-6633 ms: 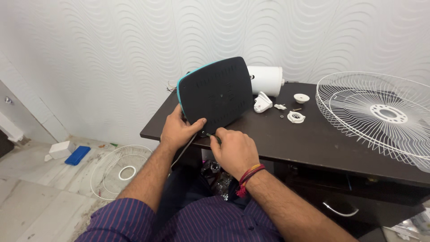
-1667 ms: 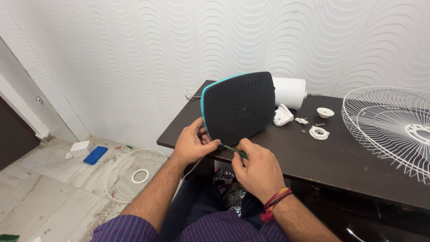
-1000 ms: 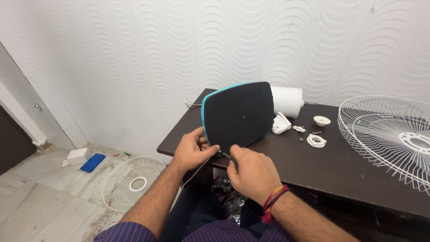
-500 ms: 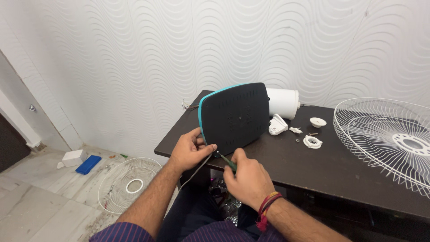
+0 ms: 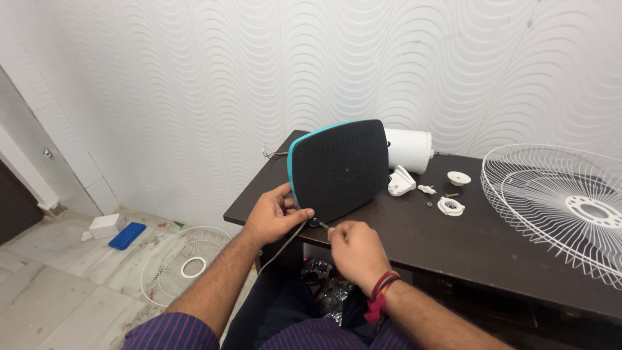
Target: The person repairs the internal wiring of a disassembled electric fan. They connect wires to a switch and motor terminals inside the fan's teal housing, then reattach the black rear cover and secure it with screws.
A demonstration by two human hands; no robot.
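Fan base [image 5: 338,170] is standing on edge at the near-left corner of the dark table [image 5: 453,240], its black underside with the teal rim facing the camera.

Left hand [image 5: 272,217] is gripping the base at its lower-left edge, roughly 8 o'clock on the panel, fingers curled round the rim and thumb against the black face.

Right hand [image 5: 355,245] is closed in a pinch around a thin tool, probably a small screwdriver [image 5: 323,225], whose tip is pointing at about 7 o'clock on the underside, right at the bottom rim. Whether the tip is seated in a screw is too small to tell.

A grey cord [image 5: 280,249] is hanging from the base's lower edge towards the lap.

Progress, as a judgement: the fan is already well apart. A white wire guard [image 5: 570,207] is lying at 3 o'clock on the table, a second guard [image 5: 184,266] is lying on the floor at 8 o'clock, and the white motor housing [image 5: 409,149] and small white fittings [image 5: 447,206] are sitting behind the base. The base panel itself is still on, so work on its fastening looks to be in hand, not finished.
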